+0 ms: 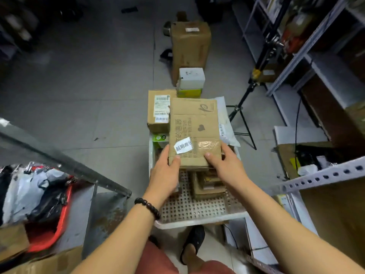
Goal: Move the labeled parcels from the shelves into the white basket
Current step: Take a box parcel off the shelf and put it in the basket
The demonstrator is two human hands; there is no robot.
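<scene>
Site: parcel storeroom, courier-depot type. Evidence: slotted steel shelves (324, 176) lined the right side, a grey rack (59, 157) the left. Cartons (189, 46) stood in a row on the tiled floor (79, 95); one carried a barcode label (162, 103). Mailers (23, 194) filled a red bin (45, 238). A basket (197, 222) held more parcels (209, 184); a box (194, 125) above it bore a white slip (183, 145).

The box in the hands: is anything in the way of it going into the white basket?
Yes. Another brown parcel lies in the basket just under the box; its bare floor shows nearer the person.
</scene>
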